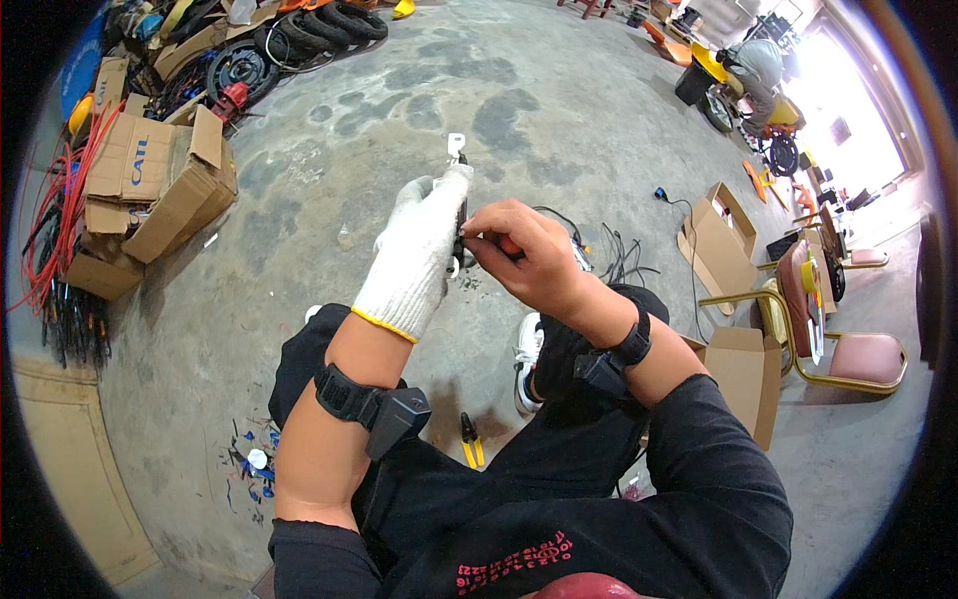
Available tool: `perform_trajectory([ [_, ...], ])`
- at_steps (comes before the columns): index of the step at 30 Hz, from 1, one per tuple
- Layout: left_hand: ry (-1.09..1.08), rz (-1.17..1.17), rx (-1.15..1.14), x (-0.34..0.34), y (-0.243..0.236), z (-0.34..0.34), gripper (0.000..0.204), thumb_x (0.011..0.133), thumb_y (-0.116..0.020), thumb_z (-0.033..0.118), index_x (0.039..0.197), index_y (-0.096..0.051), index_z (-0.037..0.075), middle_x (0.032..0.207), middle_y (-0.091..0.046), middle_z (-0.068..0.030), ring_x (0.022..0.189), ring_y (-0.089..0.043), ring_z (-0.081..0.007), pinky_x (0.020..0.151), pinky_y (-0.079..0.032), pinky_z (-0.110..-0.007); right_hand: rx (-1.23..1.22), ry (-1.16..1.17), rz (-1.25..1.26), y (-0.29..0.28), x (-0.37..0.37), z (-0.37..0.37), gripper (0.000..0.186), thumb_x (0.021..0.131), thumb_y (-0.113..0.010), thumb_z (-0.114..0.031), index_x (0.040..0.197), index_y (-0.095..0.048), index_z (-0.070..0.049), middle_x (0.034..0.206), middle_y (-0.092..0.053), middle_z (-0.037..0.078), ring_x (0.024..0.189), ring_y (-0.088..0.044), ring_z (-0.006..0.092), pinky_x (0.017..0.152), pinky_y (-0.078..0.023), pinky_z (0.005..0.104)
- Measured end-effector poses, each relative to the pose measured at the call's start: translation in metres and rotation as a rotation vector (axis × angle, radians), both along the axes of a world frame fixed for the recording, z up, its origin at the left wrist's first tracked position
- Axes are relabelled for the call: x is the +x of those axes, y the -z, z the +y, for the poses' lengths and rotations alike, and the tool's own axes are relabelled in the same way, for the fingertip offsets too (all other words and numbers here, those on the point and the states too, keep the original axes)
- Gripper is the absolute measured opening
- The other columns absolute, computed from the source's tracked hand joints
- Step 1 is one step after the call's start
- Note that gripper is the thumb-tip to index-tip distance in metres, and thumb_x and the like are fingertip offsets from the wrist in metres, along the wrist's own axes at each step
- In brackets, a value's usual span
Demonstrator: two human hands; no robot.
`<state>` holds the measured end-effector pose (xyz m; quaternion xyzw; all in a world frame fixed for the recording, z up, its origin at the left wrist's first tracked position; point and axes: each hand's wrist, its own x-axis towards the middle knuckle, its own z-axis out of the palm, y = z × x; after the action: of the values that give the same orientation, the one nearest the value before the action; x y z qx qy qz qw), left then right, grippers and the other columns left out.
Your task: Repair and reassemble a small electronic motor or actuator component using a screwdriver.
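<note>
My left hand (419, 245), in a white knit glove with a yellow cuff, is closed around a narrow dark part. A pale metal tab (456, 145) with a hole sticks out beyond the glove at its far end. Bare and curled, my right hand (529, 255) meets the part's right side with thumb and forefinger pinched together. Something with a red handle (511, 246) sits inside that fist; the fingers hide most of it. Pliers with yellow handles (473, 449) lie on the floor between my legs.
Cardboard boxes (150, 185) and red cables (65, 210) stand at left, tires (319, 40) beyond. Wire scraps (254, 459) litter the floor near my left. Black cables (624, 255), open cartons (718, 240) and a chair (863, 359) are at right. Another person (758, 75) bends far right.
</note>
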<state>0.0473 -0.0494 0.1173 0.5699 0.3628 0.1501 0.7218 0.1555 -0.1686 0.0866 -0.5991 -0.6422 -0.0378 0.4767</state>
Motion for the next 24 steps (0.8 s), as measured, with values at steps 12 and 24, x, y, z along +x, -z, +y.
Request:
perform_trajectory([
  [12, -0.052, 0.021, -0.026, 0.009, 0.004, -0.002, 0.038, 0.092, -0.06, 0.05, 0.096, -0.062, 0.012, 0.084, -0.055, -0.0021, 0.074, -0.051, -0.0153, 0.063, -0.043, -0.032, 0.014, -0.022, 0.007, 0.001, 0.003, -0.003, 0.025, 0.08, -0.073, 0.001, 0.102, -0.062, -0.007, 0.095, -0.065, 0.011, 0.073, -0.064, 0.0239, 0.063, -0.052, 0.0313],
  [24, -0.09, -0.244, 0.022, -0.001, 0.009, 0.013, 0.035, 0.092, -0.059, 0.043, 0.087, -0.062, 0.008, 0.072, -0.054, -0.0033, 0.062, -0.051, -0.0147, 0.057, -0.043, -0.032, -0.188, 0.381, 0.385, 0.033, 0.037, 0.001, 0.021, 0.087, -0.071, -0.013, 0.104, -0.065, -0.001, 0.086, -0.069, 0.006, 0.07, -0.062, 0.0124, 0.065, -0.052, 0.0258],
])
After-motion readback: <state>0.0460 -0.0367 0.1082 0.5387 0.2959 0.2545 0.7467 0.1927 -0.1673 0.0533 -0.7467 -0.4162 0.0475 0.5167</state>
